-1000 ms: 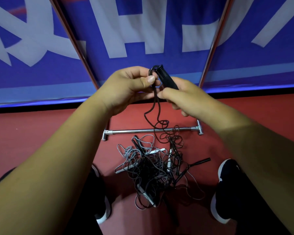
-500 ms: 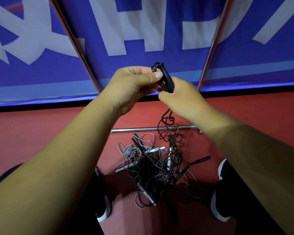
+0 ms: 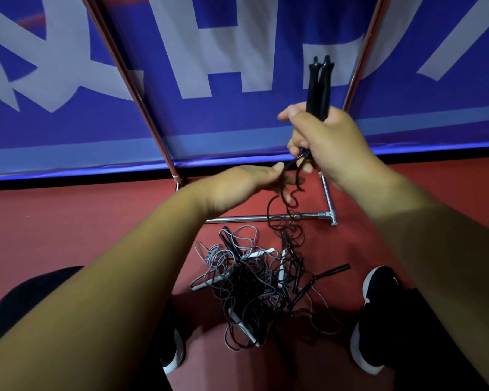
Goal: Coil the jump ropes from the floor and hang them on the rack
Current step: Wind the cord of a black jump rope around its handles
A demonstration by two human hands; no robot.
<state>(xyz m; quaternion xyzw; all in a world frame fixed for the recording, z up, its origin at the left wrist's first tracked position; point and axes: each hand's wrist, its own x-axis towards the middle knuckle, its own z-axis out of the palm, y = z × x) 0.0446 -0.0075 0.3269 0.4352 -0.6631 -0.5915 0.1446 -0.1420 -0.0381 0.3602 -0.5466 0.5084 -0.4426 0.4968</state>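
Right hand [image 3: 332, 142] gripping two black handles [image 3: 318, 83], left hand [image 3: 237, 187] seemingly pinching blurred cord [image 3: 268, 213] above tangle [image 3: 254, 283]

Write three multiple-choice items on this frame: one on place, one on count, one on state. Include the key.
1. Where does the tangle of ropes lie?
A. On the red floor between the shoes, in front of the rack's base bar
B. Draped over the top of the rack
C. On a table

2. How many black handles does the right hand hold?
A. One
B. Two
C. Four

3. What is the left hand doing?
A. Lying flat on the floor
B. Gripping a white handle
C. Pinching the black cord just below the right hand

Key:
1 A: the pile sits on the floor, nearer the person than the chrome bar.
2 B: two handle tips stick up side by side above the fist.
3 C: thumb and fingers close on the cord, which hangs down to the pile.
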